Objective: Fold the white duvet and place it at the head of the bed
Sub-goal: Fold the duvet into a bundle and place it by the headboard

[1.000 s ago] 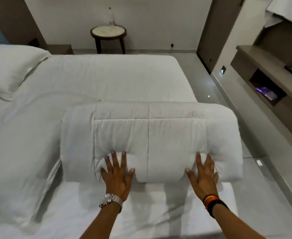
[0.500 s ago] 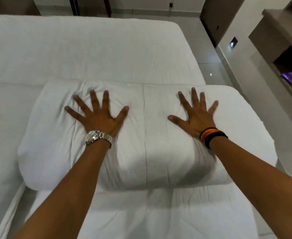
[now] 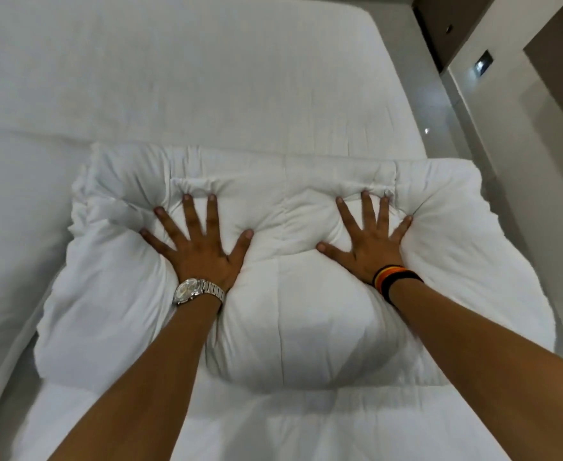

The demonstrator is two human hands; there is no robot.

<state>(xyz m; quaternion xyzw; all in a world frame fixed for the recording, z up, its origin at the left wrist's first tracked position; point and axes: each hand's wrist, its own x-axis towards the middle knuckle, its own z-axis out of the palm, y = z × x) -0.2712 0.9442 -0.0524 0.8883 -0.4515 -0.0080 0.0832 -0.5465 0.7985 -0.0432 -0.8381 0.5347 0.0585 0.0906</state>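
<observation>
The white duvet (image 3: 286, 327) lies rolled into a thick bundle across the bed, its far edge tucked in a fold. My left hand (image 3: 200, 247) presses flat on the left half of the roll, fingers spread, a silver watch on the wrist. My right hand (image 3: 370, 244) presses flat on the right half, fingers spread, with dark and orange bands on the wrist. Both palms sink into the padding and hold nothing.
The bed (image 3: 190, 78) with its white sheet stretches beyond the roll. Grey tiled floor (image 3: 440, 104) runs along the bed's right side, with a wall (image 3: 523, 194) and dark cabinet fronts (image 3: 440, 24) beyond it.
My hands went from the roll's near side onto its top and now press deeper, denting it. The roll has turned further away from me, and my view has come closer and lower.
</observation>
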